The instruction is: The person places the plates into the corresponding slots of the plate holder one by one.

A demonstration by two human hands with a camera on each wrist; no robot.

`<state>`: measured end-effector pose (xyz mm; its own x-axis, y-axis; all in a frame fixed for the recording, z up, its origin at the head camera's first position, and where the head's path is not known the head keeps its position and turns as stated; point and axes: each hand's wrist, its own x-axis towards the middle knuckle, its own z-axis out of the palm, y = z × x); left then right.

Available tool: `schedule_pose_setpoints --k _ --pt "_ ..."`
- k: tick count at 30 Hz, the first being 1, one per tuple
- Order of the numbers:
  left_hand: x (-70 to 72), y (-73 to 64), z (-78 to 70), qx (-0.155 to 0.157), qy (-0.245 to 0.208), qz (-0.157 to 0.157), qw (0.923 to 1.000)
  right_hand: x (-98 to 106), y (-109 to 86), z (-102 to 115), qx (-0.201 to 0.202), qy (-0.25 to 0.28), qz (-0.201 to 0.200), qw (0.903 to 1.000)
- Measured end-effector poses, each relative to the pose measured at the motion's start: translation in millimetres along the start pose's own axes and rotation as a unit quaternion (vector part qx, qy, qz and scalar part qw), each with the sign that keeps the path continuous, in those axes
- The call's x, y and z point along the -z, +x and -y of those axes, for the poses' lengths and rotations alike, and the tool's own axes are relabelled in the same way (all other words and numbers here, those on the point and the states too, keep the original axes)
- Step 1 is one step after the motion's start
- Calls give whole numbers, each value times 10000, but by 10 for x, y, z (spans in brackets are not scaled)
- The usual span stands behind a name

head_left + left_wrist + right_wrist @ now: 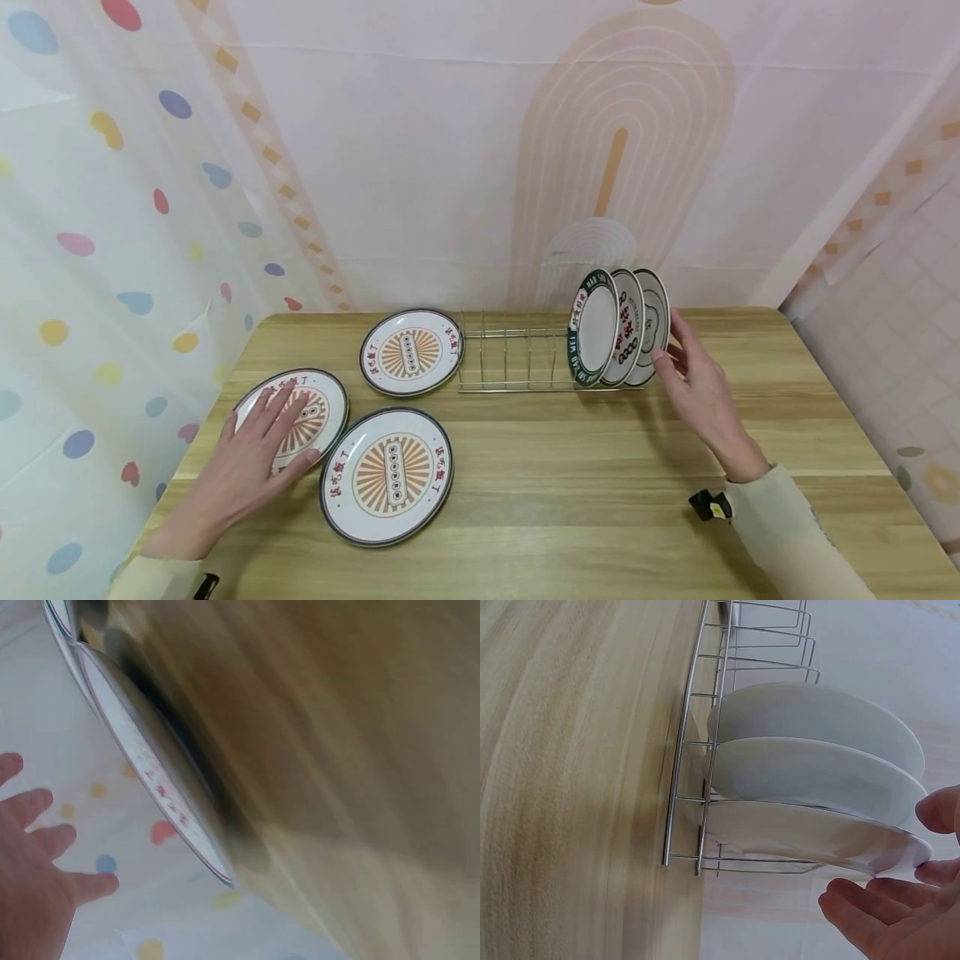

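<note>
My right hand [701, 387] is at the right end of a wire plate rack [517, 388]. Its thumb and fingers straddle the rim of the rightmost plate [802, 836], pinching it at the edge. Left of that plate, a plate with red lettering [627, 325] and a green-rimmed plate [597, 329] stand upright in the rack. My left hand [251, 454] hovers, fingers spread, over a white plate with an orange sunburst [330, 400]. In the left wrist view a gap shows between that hand and the plate [150, 772] nearest it.
Two more sunburst plates lie flat: one [411, 352] beside the rack's left end, another [387, 477] nearer the front. Bare wires [506, 350] make up the rack's left part. Behind the wooden table [570, 500] hangs a patterned curtain [420, 167].
</note>
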<state>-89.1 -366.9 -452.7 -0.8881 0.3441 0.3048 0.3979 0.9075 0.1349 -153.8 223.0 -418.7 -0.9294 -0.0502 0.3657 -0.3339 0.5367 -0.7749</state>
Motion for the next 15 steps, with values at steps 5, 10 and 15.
schedule_pose_setpoints --k 5,10,15 --pt "-11 -93 73 89 -80 307 9995 -2 -8 -6 28 15 -8 10000" --pt "-52 -157 136 135 -172 518 9984 -5 -12 -11 38 20 -14 10000" --pt "-98 -190 187 67 -249 669 9974 -8 -9 -15 32 22 0 10000"
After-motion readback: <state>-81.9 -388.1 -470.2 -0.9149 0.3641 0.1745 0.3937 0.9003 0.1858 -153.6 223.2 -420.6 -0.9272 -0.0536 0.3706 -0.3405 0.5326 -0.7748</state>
